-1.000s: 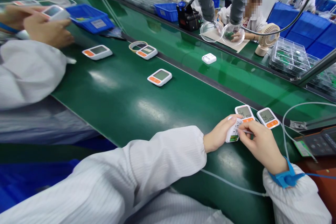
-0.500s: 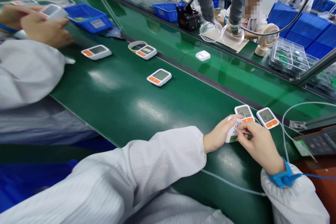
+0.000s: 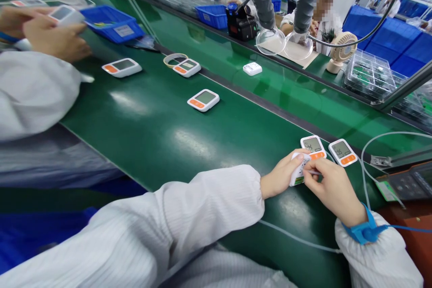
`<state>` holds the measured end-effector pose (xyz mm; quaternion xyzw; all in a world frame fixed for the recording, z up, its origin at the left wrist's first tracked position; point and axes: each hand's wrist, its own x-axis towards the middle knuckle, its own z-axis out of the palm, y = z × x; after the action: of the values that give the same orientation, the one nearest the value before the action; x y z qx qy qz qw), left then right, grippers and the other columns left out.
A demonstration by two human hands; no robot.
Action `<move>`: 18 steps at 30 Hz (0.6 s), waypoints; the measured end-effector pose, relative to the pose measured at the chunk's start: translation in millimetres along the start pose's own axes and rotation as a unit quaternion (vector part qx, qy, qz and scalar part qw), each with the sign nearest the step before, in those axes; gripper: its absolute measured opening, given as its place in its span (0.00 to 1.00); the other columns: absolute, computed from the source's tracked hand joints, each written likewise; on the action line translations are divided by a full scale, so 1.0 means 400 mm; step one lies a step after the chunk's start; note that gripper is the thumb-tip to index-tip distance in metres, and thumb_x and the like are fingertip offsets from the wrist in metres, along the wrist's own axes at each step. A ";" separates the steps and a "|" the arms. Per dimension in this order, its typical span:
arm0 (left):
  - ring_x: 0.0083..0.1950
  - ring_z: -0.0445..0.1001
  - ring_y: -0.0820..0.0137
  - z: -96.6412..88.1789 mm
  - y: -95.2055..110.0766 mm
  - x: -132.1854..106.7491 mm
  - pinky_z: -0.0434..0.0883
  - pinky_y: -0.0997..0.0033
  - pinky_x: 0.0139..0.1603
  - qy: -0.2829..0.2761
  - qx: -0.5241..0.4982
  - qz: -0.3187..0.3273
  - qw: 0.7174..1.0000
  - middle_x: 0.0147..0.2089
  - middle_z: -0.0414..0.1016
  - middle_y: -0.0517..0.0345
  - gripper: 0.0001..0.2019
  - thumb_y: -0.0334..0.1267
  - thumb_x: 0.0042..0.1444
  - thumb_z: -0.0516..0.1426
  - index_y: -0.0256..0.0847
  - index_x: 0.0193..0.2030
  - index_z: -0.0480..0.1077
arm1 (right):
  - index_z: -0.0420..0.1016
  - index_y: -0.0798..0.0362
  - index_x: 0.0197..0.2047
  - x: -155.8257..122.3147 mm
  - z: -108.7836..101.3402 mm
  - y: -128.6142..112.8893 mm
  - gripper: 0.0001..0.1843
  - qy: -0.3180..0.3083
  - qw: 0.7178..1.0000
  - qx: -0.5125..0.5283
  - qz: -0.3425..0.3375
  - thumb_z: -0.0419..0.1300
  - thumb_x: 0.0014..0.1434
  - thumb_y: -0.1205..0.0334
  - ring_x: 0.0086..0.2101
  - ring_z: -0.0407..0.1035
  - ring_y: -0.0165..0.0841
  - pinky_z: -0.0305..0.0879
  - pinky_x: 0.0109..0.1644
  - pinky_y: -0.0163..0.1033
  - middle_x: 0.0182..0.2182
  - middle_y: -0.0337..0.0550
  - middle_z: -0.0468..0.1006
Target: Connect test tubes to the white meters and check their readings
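Observation:
My left hand (image 3: 281, 179) is closed round a small white digital meter (image 3: 297, 177), its back turned up and a green patch showing at the lower end. Against that back, my right hand (image 3: 332, 185) pinches a thin pale piece (image 3: 316, 172); whether it is a tool or a cable end I cannot make out. A blue wrist strap (image 3: 362, 229) circles my right wrist. Just beyond my hands lie a meter with a lit display and orange buttons (image 3: 312, 145) and a second such meter (image 3: 343, 152).
More meters lie leftward: one mid-table (image 3: 203, 100), one beside a tape roll (image 3: 175, 59), one near a co-worker's hands (image 3: 56, 38). A white unit (image 3: 252, 69) sits on the conveyor belt (image 3: 280, 92). A dark instrument (image 3: 410, 184) and loose white cable (image 3: 300, 235) are near my right arm.
The white unit on the belt has shifted left. My hands keep nearly the same hold on the meter. The whole view has drifted slightly.

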<state>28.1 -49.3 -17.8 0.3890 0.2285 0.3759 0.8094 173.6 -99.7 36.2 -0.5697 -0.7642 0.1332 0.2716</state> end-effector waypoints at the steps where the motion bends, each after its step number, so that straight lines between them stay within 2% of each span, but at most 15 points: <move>1: 0.45 0.75 0.65 -0.001 -0.001 0.000 0.69 0.65 0.50 0.001 0.005 0.002 1.000 0.47 0.76 0.50 0.28 0.58 0.54 0.61 0.38 0.52 0.69 | 0.71 0.51 0.32 0.000 0.001 0.000 0.07 0.001 1.000 0.000 0.001 0.53 0.60 0.65 0.26 0.67 0.32 0.58 0.33 0.36 0.25 0.37 0.72; 18: 0.45 0.75 0.65 0.003 0.004 -0.001 0.69 0.65 0.50 -0.001 0.032 -0.006 0.999 0.48 0.76 0.49 0.31 0.61 0.53 0.61 0.37 0.53 0.67 | 0.70 0.51 0.31 -0.001 -0.001 0.006 0.07 -0.018 0.999 0.014 0.022 0.53 0.59 0.64 0.26 0.66 0.32 0.57 0.33 0.36 0.24 0.37 0.71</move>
<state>28.0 -49.6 -15.8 0.4135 0.2421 0.3633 0.7990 175.9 -99.2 35.2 -0.5804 -0.7540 0.1600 0.2628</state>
